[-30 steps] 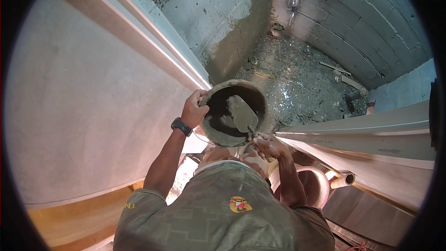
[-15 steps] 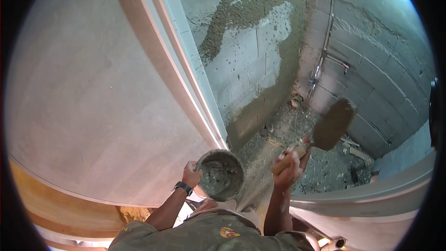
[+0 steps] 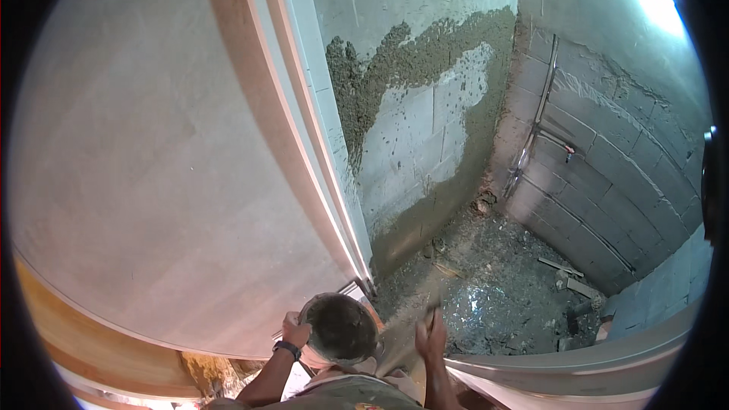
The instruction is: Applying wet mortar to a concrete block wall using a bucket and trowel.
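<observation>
- The left hand [image 3: 296,329] grips the left side of the bucket [image 3: 317,353], its fingers closed over the rim.
- The right hand [image 3: 430,340] is raised just right of the bucket, its fingers curled around the trowel [image 3: 434,304]. The blade is blurred and thin from this angle, so I cannot tell whether anything is on it.
- The bucket is near the bottom end of the white frame [image 3: 295,68]. Its inside is dark; how much mix it holds is not clear.
- On the block wall [image 3: 414,125] beyond the frame, dark wet mortar [image 3: 448,42] runs in a rough band across the middle, down the left edge, down beside the right-hand corner and along the bottom.
- The covering looks partly done: a patch of pale block in the middle, flecked with splashes, is left bare inside that ring.
- The mortar's upper edge is ragged and its upper part lumpy, so smoothing seems left too.
- The next wall [image 3: 607,163], past the corner, has bare blocks and a pipe [image 3: 541,110] low on it.
</observation>
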Available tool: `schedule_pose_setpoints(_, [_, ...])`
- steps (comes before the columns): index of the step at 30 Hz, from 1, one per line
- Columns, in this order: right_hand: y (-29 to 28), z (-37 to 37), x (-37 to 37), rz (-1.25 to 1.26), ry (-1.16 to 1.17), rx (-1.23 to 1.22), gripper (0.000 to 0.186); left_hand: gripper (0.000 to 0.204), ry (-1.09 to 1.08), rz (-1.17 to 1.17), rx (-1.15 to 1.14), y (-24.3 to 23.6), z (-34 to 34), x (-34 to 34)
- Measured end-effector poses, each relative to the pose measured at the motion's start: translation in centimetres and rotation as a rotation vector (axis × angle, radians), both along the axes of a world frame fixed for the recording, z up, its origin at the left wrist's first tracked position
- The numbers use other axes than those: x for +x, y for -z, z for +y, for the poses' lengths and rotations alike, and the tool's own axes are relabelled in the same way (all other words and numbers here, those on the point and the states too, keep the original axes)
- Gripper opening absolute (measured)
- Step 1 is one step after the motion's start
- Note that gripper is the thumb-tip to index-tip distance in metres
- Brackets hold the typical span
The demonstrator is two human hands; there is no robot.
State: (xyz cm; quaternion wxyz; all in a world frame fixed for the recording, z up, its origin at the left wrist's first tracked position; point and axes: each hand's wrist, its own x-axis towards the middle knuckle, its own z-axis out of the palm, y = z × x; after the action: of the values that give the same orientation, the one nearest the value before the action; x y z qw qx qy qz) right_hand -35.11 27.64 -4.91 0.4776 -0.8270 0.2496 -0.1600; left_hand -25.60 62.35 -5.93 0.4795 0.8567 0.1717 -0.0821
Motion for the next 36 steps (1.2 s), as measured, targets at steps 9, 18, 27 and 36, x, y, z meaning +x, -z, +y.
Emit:
schedule_pose_setpoints(9, [1.1, -2.2, -12.6, 0.365, -0.25, 0.146, 0.05, 0.049, 0.376, -0.139, 0.003, -0.9, -7.7, 2.2])
schedule_pose_setpoints(18, [0.2, -5.0, -5.8, 0.479, -0.459, 0.224, 0.035, 0.044, 0.907, -0.434, 0.127, -11.9, -13.6, 0.9])
schedule_pose_setpoints(27, [1.9, -2.1, -7.6, 0.29, -0.352, 1.606, 0.034, 0.043, 0.974, -0.51, 0.129, -11.6, -14.8, 3.0])
schedule_pose_setpoints(36, [-5.0, -2.9, -7.5, -0.298, -0.388, 1.652, 0.042, 0.029, 0.334, -0.141, -0.305, -2.5, -11.5, 4.2])
